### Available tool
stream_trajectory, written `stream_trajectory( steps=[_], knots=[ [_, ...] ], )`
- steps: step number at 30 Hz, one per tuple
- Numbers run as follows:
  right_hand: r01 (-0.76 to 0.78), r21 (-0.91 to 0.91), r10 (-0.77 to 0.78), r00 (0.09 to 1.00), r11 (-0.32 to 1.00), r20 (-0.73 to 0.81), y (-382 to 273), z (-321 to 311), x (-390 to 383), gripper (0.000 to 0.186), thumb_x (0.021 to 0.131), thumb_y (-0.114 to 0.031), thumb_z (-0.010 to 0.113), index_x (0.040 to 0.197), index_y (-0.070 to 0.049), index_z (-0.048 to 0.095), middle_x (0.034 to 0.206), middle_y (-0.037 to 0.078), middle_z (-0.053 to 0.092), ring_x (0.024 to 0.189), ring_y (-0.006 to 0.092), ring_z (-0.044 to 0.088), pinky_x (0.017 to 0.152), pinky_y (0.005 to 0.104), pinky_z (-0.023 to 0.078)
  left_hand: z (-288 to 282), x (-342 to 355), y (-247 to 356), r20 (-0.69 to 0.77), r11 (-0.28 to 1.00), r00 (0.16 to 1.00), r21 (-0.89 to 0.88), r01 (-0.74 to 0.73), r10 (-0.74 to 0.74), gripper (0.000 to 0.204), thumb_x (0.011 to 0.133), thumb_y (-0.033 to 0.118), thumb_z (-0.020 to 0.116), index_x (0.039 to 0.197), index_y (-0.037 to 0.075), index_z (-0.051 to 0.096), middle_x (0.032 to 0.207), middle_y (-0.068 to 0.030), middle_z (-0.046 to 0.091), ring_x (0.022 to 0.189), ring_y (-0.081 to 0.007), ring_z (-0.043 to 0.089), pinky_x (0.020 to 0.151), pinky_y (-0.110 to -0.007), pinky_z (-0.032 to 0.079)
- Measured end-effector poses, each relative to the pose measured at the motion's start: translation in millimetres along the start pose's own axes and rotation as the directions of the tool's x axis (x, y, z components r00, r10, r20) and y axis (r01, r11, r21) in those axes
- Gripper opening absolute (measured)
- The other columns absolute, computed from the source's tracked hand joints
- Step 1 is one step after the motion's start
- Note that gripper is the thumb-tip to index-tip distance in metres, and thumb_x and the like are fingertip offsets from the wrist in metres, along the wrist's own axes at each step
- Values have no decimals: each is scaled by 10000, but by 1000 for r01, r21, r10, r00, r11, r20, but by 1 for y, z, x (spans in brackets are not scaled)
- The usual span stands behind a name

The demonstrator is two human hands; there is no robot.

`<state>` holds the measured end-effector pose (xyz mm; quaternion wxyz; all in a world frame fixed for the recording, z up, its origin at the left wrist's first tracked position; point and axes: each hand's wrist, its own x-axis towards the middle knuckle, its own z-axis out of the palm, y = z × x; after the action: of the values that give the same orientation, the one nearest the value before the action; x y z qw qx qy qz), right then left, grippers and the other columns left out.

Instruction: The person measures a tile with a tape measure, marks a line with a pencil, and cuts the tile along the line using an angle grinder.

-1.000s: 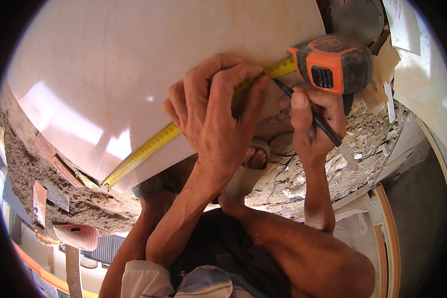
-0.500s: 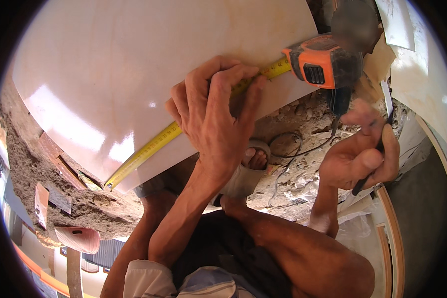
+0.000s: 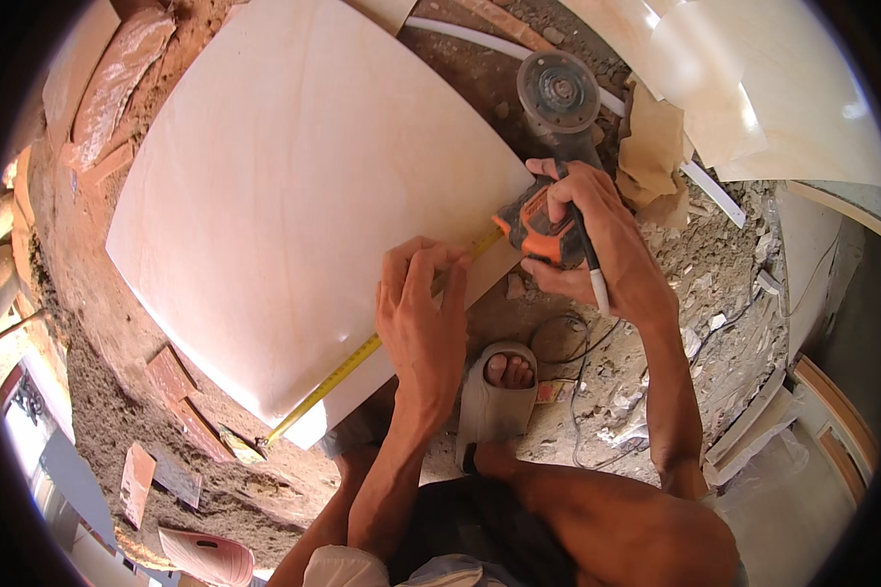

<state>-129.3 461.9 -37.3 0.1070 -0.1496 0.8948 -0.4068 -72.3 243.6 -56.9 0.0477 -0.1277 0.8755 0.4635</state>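
Note:
A large glossy cream tile (image 3: 294, 176) lies in front of me. The yellow blade (image 3: 338, 370) of a tape measure stretches across it from the near left corner toward the right edge. My left hand (image 3: 421, 328) rests on the tile with its fingers closed on the blade about midway. At the tile's right corner, my right hand (image 3: 612, 240) is wrapped round the orange and black tape measure case (image 3: 541, 227). A black marker (image 3: 585, 240) with a pale end is also tucked between the right hand's fingers.
An angle grinder (image 3: 558, 93) with a round disc lies beyond the tape case. Torn brown cardboard (image 3: 653, 142) and a white strip (image 3: 713, 194) are right of it. More tiles (image 3: 734, 88) stand far right. Broken tile pieces (image 3: 137, 481) and a pink container (image 3: 208, 556) are at left. A dark cable (image 3: 579, 391) crosses the rubble.
My right hand, which held the marker apart at the right, has moved left and taken hold of the tape case. The view has shifted, showing more of the tile and the grinder.

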Motion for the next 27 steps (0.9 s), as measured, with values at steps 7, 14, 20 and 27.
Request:
stream_trajectory(
  steps=[7,14,20,27],
  knots=[
    [-12,148,15,1000,989,-20,8,-15,-39,602,774,-191,984,1105,-95,492,1334,130,598,1320,354,473,1138,452,398,-21,-12,50,137,883,918,253,-396,373,218,945,73,815,1155,93,761,1184,-21,707,1008,-234,705,937,-407,484],
    [-179,395,315,895,901,-314,35,-48,-108,577,814,-52,930,1174,-128,485,1463,136,551,1275,260,566,1139,404,425,-30,-36,122,50,718,718,-121,-686,694,310,930,71,825,1231,102,757,1200,-21,755,1001,-200,730,916,-364,506],
    [-90,367,317,716,926,-622,123,-87,-165,570,884,6,867,1287,-134,491,1441,111,507,1206,181,553,1056,331,484,-7,-37,111,56,733,764,-334,-592,642,283,905,4,824,1167,99,775,1107,-45,787,1015,-225,753,920,-337,549],
    [-237,286,370,525,928,-767,233,-92,-203,508,917,-83,888,1262,-110,517,1300,82,518,1174,177,543,992,341,510,-1,11,69,79,925,967,-320,-207,244,116,1033,31,740,1147,17,737,1071,-57,774,1019,-181,712,935,-338,561]
  ],
)
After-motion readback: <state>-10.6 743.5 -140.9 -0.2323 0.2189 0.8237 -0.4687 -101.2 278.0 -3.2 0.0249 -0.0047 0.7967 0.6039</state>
